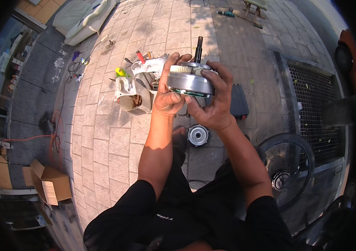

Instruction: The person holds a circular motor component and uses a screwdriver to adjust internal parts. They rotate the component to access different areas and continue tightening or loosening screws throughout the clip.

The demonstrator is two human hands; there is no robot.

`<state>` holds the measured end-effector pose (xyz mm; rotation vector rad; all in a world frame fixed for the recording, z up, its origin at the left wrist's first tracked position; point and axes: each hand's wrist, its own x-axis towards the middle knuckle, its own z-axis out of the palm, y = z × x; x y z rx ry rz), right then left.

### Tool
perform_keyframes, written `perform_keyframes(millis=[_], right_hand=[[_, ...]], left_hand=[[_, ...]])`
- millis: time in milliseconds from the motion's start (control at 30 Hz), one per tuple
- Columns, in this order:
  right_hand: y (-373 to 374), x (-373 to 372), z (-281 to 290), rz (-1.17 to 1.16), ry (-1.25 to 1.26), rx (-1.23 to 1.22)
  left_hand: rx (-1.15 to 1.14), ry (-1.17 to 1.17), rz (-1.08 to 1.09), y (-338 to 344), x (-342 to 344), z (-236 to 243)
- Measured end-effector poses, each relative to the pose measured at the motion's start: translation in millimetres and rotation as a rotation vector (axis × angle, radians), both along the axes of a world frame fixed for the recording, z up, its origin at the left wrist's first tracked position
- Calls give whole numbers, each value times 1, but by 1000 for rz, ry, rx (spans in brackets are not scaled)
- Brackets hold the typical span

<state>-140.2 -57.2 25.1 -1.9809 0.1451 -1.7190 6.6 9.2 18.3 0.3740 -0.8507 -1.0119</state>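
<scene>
Both my hands hold up a hub motor core [191, 83], a round silver metal drum with a dark axle pointing up, a pale toothed gear at its top and a green edge below. My left hand [168, 90] is wrapped round its left side, thumb underneath. On the right side my right hand [216, 94] grips it, fingers over the top and thumb below. Lower down, between my feet, a round silver motor cover [198, 135] lies on the paving. A bicycle wheel [289, 171] with a hub in its centre lies to my right.
A white tool caddy [134, 97] with several hand tools stands ahead to the left. A dark case [239, 101] lies right of my hands, near a floor grate [318, 104]. At left are a cardboard box [56, 184] and an orange cable [31, 138]. A power drill [227, 13] lies far off.
</scene>
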Motion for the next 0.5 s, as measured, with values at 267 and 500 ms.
perform_keyframes(millis=[267,500], right_hand=[[1,1,1,0,1,2],[-4,5,-15,118,-68,263]], left_hand=[[0,-84,-17,0,9,-4],[138,-112,60,4,-2,10]])
